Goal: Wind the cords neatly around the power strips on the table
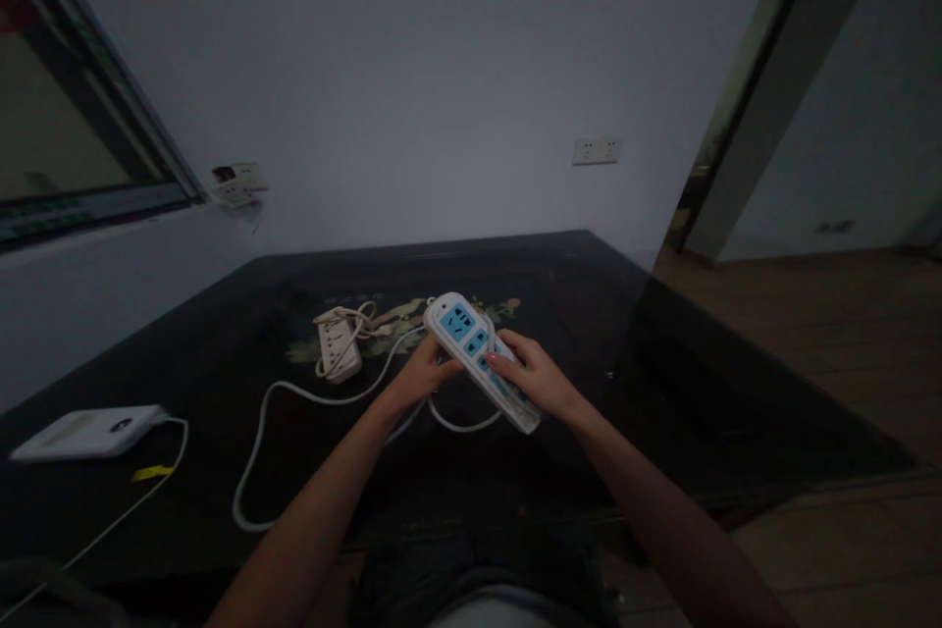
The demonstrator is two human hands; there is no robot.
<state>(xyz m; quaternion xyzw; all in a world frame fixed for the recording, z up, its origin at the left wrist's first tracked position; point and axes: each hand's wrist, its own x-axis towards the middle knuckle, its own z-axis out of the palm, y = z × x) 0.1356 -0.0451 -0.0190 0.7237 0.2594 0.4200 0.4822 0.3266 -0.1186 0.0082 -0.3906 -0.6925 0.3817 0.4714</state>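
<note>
Above the dark table, a white power strip (454,321) with blue socket faces is held tilted, its upper end pointing away to the left. My left hand (423,373) grips its left edge near the upper end, thumb along the side. My right hand (534,373) is closed over the lower half, fingers across the sockets, where a loop of white cord also lies against the strip. The white cord (316,400) curves over the table on the left and hangs in a loop below the strip.
A second, cream power strip (339,345) with its cord wound about it lies left of my hands. Further left rests a white flat device (92,434) with a thin cable and yellow tag (152,473). The black table (574,285) meets a wall bearing sockets (597,151).
</note>
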